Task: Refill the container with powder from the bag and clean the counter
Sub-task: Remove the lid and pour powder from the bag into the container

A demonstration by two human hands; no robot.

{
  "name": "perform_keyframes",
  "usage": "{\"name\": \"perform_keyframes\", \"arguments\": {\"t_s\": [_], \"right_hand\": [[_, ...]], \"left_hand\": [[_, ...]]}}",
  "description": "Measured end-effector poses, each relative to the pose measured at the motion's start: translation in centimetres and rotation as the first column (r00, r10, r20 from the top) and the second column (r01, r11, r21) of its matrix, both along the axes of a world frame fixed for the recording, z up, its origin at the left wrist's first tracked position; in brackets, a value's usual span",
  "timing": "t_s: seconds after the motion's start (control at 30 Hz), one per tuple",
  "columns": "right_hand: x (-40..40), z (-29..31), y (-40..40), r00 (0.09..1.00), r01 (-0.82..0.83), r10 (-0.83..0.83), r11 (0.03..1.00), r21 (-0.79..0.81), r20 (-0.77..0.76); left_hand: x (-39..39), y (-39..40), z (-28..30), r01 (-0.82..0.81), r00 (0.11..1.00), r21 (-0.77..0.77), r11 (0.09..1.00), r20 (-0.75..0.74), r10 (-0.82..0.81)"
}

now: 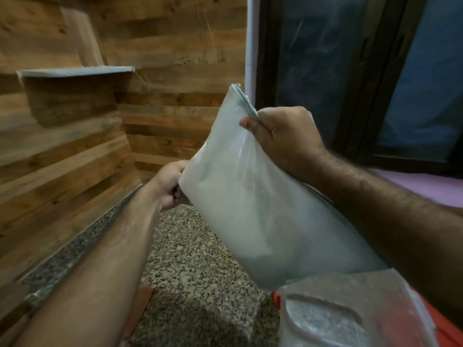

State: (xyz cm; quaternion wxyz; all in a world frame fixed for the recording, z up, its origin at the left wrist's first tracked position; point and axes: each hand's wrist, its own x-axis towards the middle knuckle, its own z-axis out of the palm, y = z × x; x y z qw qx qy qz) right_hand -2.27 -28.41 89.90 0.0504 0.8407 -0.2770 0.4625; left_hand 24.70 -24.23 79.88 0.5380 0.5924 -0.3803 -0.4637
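Powder bag (250, 209), tilted above the tabletop (200, 271): my left hand (170, 184) and right hand (283, 139) grip its top corners.

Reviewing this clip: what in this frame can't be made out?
Head view only:
- Container: cut off by the bottom edge and blurred; its fill level is unreadable.
- Bag: frosted plastic hides how much powder remains.
- Left hand: its fingertips are behind the bag's corner.
- Right hand: its fingers curl round the bag's top edge, so whether that seal is open is unclear.
- Counter: spilled powder cannot be told from the speckled stone.

Two hands (170, 181) (285, 139), one powder bag (250, 196), one container (338, 319).
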Motion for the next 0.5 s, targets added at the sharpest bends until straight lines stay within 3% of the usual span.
{"name": "perform_keyframes", "arguments": {"t_s": [0.27, 0.5], "right_hand": [[-4.6, -1.9, 0.6, 1.000, -0.017, 0.017, 0.999, 0.032, 0.017], [-9.4, -5.1, -0.2, 0.990, -0.061, 0.029, 0.971, 0.230, 0.141]], "left_hand": [[-3.0, 0.4, 5.5, -0.078, 0.997, -0.084, 0.993, -0.007, 0.078], [-7.8, 0.5, 8.2, -0.051, 0.997, -0.164, 0.985, 0.044, 0.059]]}}
